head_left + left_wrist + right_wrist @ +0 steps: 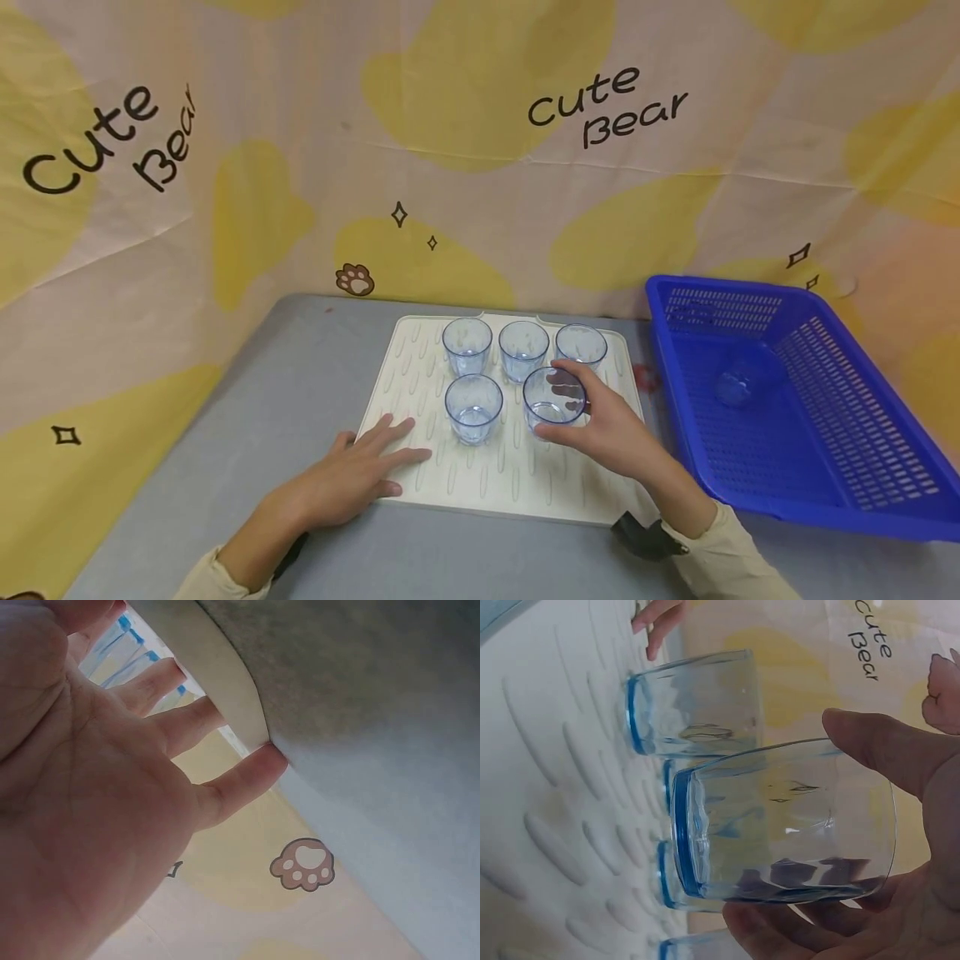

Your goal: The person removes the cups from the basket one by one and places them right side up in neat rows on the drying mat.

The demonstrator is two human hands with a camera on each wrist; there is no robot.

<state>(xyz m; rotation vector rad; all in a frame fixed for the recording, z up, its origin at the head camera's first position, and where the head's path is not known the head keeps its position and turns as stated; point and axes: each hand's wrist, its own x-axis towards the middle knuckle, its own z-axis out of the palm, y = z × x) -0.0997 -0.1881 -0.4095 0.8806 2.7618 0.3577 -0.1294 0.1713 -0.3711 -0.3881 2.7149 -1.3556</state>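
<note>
My right hand point(617, 429) grips a clear blue-tinted glass tumbler point(553, 407) between thumb and fingers. In the right wrist view this tumbler point(787, 825) has its blue base close over the white ridged drying mat point(517, 492), mouth upward. Directly left of it stands another tumbler point(474, 410). Behind these, a row holds a left tumbler point(467, 348), a middle tumbler point(523, 350) and a right tumbler point(581, 343), the last partly hidden by my right hand. Fingers spread, my left hand point(345, 483) rests at the mat's left front edge; the left wrist view shows its fingertips against that edge.
To the right of the mat sits a deep blue plastic basket point(678, 417) with slotted walls. One clear tumbler point(735, 387) lies inside it. A grey tabletop point(292, 400) surrounds the mat, and a printed cloth point(480, 192) hangs behind and at the left.
</note>
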